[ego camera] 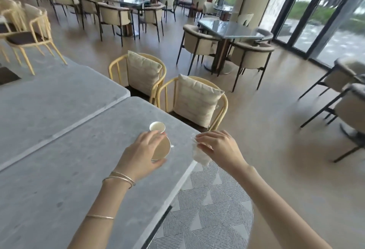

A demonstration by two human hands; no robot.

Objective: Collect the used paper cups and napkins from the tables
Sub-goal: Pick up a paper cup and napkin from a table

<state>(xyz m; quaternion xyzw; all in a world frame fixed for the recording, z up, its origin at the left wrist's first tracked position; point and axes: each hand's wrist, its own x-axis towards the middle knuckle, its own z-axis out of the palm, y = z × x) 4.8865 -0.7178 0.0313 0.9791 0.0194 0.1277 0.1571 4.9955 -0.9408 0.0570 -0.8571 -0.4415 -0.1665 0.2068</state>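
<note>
The left hand [142, 154] has its fingers curled round one paper cup [162, 149], tipped so its mouth shows. Just past those fingertips is a second cup [157, 126], over the grey table [79, 169]. The right hand [219, 148] pinches one crumpled napkin [200, 154] at the table's edge. Beyond both hands stand two cushioned chairs [197, 98].

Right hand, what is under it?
A crumpled white napkin, pinched by the right hand, hangs at the edge of the grey table, above the patterned rug. The fingers cover its top part.
</note>
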